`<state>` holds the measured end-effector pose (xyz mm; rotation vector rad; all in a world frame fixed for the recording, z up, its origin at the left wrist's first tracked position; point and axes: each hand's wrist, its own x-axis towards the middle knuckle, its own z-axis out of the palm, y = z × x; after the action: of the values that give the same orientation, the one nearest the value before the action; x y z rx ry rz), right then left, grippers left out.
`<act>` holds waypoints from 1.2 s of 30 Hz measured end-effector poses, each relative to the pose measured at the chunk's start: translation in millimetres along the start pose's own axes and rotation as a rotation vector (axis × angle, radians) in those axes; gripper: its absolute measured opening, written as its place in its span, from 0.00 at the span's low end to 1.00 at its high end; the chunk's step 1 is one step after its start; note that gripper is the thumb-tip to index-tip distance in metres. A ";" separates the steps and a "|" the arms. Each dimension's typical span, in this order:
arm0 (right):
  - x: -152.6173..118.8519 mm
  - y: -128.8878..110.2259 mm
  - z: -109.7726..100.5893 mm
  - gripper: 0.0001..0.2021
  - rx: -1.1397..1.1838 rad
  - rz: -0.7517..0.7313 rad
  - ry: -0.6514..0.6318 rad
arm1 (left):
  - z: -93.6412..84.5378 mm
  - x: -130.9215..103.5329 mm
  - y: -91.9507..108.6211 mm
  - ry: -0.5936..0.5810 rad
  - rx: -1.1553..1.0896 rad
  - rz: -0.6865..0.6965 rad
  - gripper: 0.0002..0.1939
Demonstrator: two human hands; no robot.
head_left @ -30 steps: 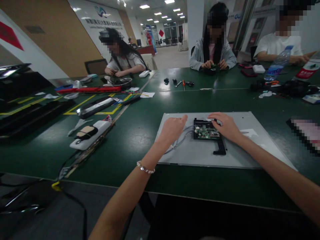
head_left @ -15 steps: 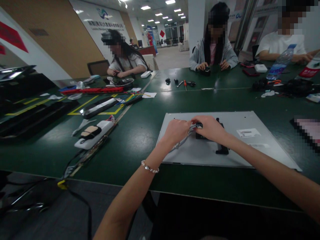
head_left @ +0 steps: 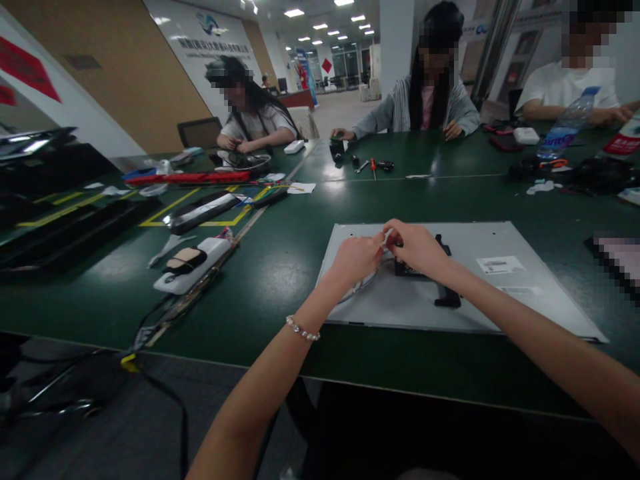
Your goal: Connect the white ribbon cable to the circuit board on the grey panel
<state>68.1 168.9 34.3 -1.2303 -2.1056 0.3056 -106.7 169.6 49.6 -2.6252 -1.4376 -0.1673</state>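
Note:
A flat, light grey panel (head_left: 465,240) lies on the green table in front of me, with a small dark board (head_left: 406,270) and a black bracket-like part (head_left: 447,298) on its upper side. Over the panel's left part, my left hand (head_left: 354,261) is closed on a grey cable (head_left: 361,287) that trails down toward the panel's edge. My right hand (head_left: 419,250) is beside it, above the board, thumb and fingers curled into a pinch. The fingertips of both hands meet near the cable's end. What the right fingers pinch is hidden.
A white device with a beige pad (head_left: 193,267) lies left, near cords. Several tools, including an orange-handled screwdriver (head_left: 373,168), lie across the table. A plastic bottle (head_left: 567,127) stands far right. Co-workers sit opposite; one person's hand (head_left: 343,135) holds a dark object.
My right hand has risen slightly and its fingertips have moved in against my left ones. The co-worker opposite has carried a dark object leftward toward the tools.

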 end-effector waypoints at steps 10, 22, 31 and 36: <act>-28.2 4.6 -7.2 0.10 -0.105 -0.136 -0.012 | -6.7 -3.9 -41.8 -0.431 -0.374 0.004 0.13; -49.2 -27.5 3.0 0.10 -0.368 -0.353 -0.060 | -18.2 -7.6 -51.1 -0.739 -0.749 0.112 0.08; -59.1 -33.7 7.7 0.09 -0.414 -0.457 -0.102 | -20.3 -5.1 -57.4 -0.488 -0.862 0.146 0.08; -58.5 -32.1 10.4 0.09 -0.423 -0.468 -0.182 | -1.6 -0.7 -43.1 -0.501 -0.664 0.189 0.07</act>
<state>58.8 104.1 17.6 -0.9066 -2.6265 -0.2599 -143.5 191.7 54.1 -3.5288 -1.4306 0.0571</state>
